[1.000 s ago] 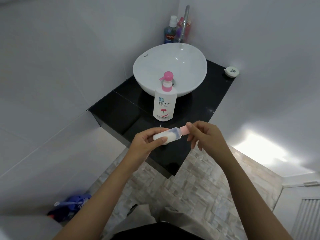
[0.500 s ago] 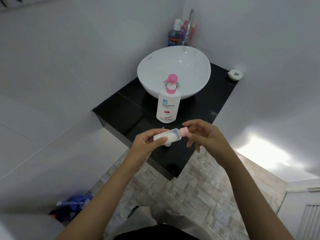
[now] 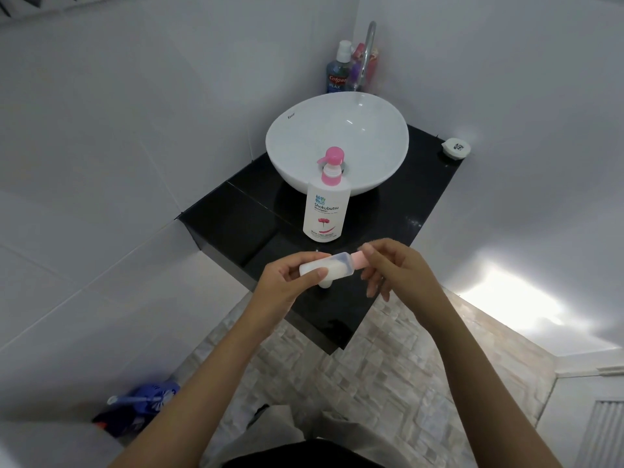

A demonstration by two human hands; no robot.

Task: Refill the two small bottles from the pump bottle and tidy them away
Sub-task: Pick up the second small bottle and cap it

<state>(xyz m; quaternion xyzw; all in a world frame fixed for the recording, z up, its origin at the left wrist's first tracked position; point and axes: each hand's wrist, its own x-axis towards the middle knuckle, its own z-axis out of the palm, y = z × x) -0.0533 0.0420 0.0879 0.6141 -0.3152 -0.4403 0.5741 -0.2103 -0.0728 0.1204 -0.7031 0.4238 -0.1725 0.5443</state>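
My left hand (image 3: 283, 282): closed round the body of a small bottle (image 3: 329, 266), thumb across its front, holding it on its side over the counter's near edge. Bottle clear-walled, partly full of white liquid.

My right hand (image 3: 393, 268): thumb and forefinger pinched on the bottle's pink cap (image 3: 358, 257); other fingers loose and spread below.

Second small white item (image 3: 325, 283): only its lower end shows under the held bottle, near the counter's front edge; I cannot tell what it is.

Pump bottle (image 3: 326, 211): white, pink pump head, upright on the black counter (image 3: 243, 214), just beyond my hands and touching or just in front of the white basin (image 3: 304, 136).

Small round white container (image 3: 456, 148): counter's far right corner.

Mouthwash bottle (image 3: 337, 70) and other bottles: far corner behind the basin, beside the tap (image 3: 368, 45).

Blue object (image 3: 141, 407): on the floor, lower left.
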